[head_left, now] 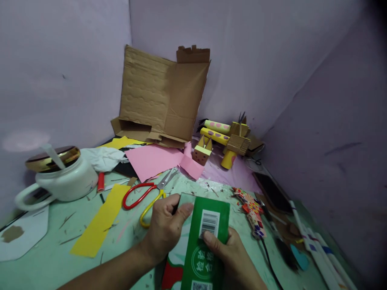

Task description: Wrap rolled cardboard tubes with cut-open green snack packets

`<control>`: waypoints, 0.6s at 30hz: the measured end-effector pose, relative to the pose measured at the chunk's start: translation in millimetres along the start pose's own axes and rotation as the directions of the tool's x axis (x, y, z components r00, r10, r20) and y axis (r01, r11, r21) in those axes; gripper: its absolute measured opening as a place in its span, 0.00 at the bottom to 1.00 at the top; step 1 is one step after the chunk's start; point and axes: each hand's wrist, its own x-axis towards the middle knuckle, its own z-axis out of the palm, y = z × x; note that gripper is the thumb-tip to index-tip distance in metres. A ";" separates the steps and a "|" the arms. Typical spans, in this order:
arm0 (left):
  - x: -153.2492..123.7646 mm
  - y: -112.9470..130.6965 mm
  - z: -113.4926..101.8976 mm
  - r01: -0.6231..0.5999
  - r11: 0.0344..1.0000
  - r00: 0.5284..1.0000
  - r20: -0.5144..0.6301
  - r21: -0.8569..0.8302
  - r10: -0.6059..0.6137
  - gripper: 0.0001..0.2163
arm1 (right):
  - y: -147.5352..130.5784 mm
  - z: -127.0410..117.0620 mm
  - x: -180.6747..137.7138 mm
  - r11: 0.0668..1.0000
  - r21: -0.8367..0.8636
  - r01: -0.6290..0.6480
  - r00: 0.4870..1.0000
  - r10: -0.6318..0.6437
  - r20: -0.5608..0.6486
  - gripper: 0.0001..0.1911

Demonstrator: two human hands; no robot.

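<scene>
A green printed card [208,237] with a barcode label and a round white stamp lies lengthwise between my hands, low in the middle of the head view. My left hand [165,229] is closed on its upper left corner, thumb pressed on the top edge. Fingers of my right hand [231,253] grip the right side, thumb resting just below the barcode. Right above my left hand lie red- and yellow-handled scissors [151,195] on the pale green table [54,257].
A white mug [60,177] with a gold lid stands at left. A yellow paper strip [101,221], pink paper [154,161], a torn cardboard box [163,98], small cardboard models [225,141], a phone [272,191], a patterned paper piece [252,209] and pens [317,245] surround the hands.
</scene>
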 end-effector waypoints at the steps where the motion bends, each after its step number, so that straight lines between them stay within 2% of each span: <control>1: 0.6 -0.4 -1.5 0.009 1.000 1.000 -0.007 -0.015 -0.009 0.15 | -0.8 0.9 -0.7 1.000 0.008 0.013 1.000 -0.013 0.023 0.22; 3: 2.9 -0.9 -4.0 0.024 0.998 1.000 -0.015 -0.055 -0.025 0.15 | -2.2 1.8 -1.7 0.999 -0.024 0.036 0.997 -0.034 0.068 0.22; 6: 8.8 -2.6 -6.3 0.088 0.956 0.996 -0.004 -0.279 -0.093 0.12 | -5.1 0.6 -1.1 0.978 -0.190 0.083 0.993 -0.066 0.097 0.16; 9: 17.3 -4.4 -11.4 0.181 0.891 0.983 0.077 -0.417 -0.164 0.12 | -13.8 -3.0 -0.9 0.935 -0.325 0.144 0.988 -0.118 0.100 0.13; 11: 24.3 -3.0 -19.4 0.181 0.920 0.982 0.117 -0.347 -0.149 0.13 | -25.2 -5.9 -2.9 0.906 -0.392 0.162 0.986 -0.130 0.107 0.11; 14: 34.7 6.9 -34.8 0.053 0.989 0.979 0.202 -0.136 -0.025 0.23 | -48.0 -8.7 -8.9 0.805 -0.575 0.145 0.986 -0.068 0.152 0.12; 16: 38.7 17.0 -41.4 -0.014 1.000 0.929 0.371 0.025 0.004 0.24 | -63.4 -7.5 -12.6 0.680 -0.722 0.130 0.981 0.017 0.193 0.11; 18: 38.6 25.6 -41.8 -0.014 0.990 0.838 0.542 0.139 -0.064 0.20 | -76.2 -3.3 -13.7 0.550 -0.823 0.143 0.964 0.109 0.241 0.10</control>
